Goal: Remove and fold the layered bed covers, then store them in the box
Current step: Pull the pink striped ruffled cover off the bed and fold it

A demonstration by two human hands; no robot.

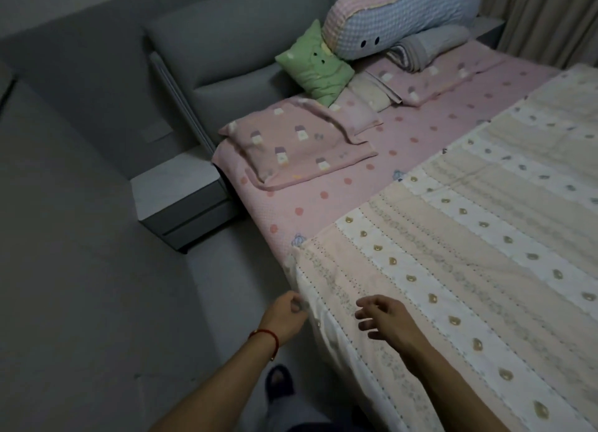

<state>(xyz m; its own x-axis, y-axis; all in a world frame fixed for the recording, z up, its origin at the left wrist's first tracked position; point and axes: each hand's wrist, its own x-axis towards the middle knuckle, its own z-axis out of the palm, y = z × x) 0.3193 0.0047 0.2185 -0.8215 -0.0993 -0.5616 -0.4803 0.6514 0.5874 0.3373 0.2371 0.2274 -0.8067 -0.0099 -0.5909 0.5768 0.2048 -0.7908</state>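
Observation:
A striped cream and pale pink quilted cover (pixel 469 243) lies spread over the bed, on top of a pink dotted sheet (pixel 372 172). The cover's near edge hangs over the bed's side. My left hand (pixel 284 315) is at that hanging edge, fingers curled; whether it pinches the fabric is unclear. My right hand (pixel 385 318) hovers just above the cover near the edge with fingers loosely spread, holding nothing. No box is in view.
Two pink pillows (pixel 297 143) (pixel 427 75), a green cushion (pixel 315 64), a checked blue plush (pixel 401 20) and a folded grey blanket (pixel 424 49) lie at the head. A grey headboard (pixel 226 52) and nightstand (pixel 181 201) stand left. My slippered foot (pixel 280 383) is on the floor.

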